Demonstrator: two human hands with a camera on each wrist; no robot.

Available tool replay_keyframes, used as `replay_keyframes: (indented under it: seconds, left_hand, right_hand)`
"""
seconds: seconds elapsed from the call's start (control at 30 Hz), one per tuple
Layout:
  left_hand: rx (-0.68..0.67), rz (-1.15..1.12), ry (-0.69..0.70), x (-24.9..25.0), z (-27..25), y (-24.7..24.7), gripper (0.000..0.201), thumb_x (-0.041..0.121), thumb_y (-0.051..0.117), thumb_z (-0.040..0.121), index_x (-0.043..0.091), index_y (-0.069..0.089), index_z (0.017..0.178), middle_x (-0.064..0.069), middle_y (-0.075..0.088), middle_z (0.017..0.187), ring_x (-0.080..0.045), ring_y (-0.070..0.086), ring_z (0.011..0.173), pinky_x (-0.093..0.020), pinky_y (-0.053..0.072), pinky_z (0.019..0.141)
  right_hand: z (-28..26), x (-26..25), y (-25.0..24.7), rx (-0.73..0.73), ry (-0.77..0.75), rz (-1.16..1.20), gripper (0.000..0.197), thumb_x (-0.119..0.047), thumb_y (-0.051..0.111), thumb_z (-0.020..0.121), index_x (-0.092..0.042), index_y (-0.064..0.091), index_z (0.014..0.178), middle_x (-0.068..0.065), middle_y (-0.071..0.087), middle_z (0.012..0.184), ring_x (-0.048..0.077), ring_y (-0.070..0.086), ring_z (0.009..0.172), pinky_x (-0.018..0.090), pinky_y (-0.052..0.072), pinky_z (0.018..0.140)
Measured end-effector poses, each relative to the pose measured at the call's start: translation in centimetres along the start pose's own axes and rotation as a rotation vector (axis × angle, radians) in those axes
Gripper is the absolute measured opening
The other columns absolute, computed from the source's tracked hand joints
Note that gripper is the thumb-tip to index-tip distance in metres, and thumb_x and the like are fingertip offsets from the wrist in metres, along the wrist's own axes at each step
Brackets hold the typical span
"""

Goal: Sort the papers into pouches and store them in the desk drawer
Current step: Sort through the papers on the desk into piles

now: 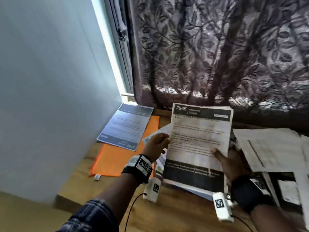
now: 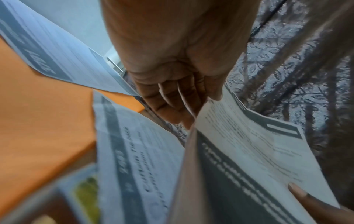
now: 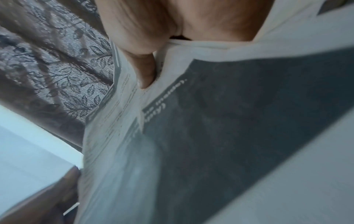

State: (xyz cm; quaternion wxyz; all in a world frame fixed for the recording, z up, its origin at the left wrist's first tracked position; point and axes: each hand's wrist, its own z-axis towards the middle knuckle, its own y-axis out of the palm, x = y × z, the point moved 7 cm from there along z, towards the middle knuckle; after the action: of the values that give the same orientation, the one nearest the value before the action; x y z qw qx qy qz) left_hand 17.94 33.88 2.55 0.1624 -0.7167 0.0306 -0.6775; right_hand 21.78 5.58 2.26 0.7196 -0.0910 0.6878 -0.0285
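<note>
Sheet 2945 (image 1: pixel 199 141), lifted above the worktop's (image 1: pixel 167 213) middle: I am holding it, left hand (image 1: pixel 156 144) and right hand (image 1: pixel 229 162) fingers pinching opposite edges. Orange pouch (image 1: pixel 117 158) lying near the left edge; I'm advising keeping the sheet flat while feeding.

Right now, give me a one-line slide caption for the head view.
Both hands, left hand and right hand, hold up printed sheet 2945 above the desk, orange pouch lying to the left.

Held sheet (image 1: pixel 199 141): white, black header and footer bands. Pouch (image 1: pixel 115 161): orange. Curtain (image 1: pixel 217 51): purple, leaf pattern. Surface (image 1: pixel 175 208): brown wood grain.
</note>
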Motion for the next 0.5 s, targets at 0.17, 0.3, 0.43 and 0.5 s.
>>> replay_keyframes:
  seconds: [0.17, 0.3, 0.43, 0.5]
  left_hand:
    - [0.125, 0.628, -0.021, -4.9, 1.2, -8.1, 0.031, 0.024, 0.072, 0.086, 0.014, 0.067, 0.116, -0.008, 0.066, 0.118, -0.026, 0.061, 0.11, -0.038, 0.049, 0.092]
    - [0.05, 0.944, -0.171, -8.0, 1.0, -11.8, 0.074, 0.045, 0.073, 0.082, 0.022, 0.042, 0.146, -0.007, 0.025, 0.161, -0.027, 0.024, 0.148, -0.048, 0.034, 0.114]
    - [-0.006, 1.077, -0.218, -9.4, 0.9, -12.9, 0.065, 0.055, 0.073, 0.075, 0.024, 0.051, 0.128, -0.006, 0.048, 0.136, -0.033, 0.049, 0.128, -0.046, 0.047, 0.098]
    - [0.001, 1.129, -0.171, -9.4, 1.0, -13.0, 0.048, 0.053, 0.068, 0.079, 0.022, 0.054, 0.113, -0.006, 0.053, 0.117, -0.033, 0.056, 0.111, -0.045, 0.051, 0.086]
  right_hand:
    - [-0.8, 2.3, 3.1, 0.131, 0.106, 0.15, 0.026, 0.0, 0.061, 0.093, -0.023, 0.074, 0.097, -0.004, 0.072, 0.096, 0.006, 0.068, 0.087, 0.011, 0.054, 0.067]
    - [-1.4, 5.1, 4.7, 0.186, 0.215, 0.232, 0.027, -0.005, 0.061, 0.093, 0.004, 0.064, 0.118, 0.016, 0.066, 0.116, 0.027, 0.063, 0.096, 0.011, 0.055, 0.063]
    - [-1.7, 7.5, 5.7, 0.202, 0.262, 0.201, 0.015, -0.015, 0.069, 0.09, -0.01, 0.071, 0.103, 0.009, 0.073, 0.109, 0.023, 0.07, 0.09, 0.038, 0.058, 0.084]
    - [-1.8, 7.6, 6.0, 0.209, 0.258, 0.153, 0.006, -0.015, 0.071, 0.088, -0.015, 0.073, 0.094, 0.0, 0.076, 0.096, 0.024, 0.07, 0.09, 0.045, 0.054, 0.091]
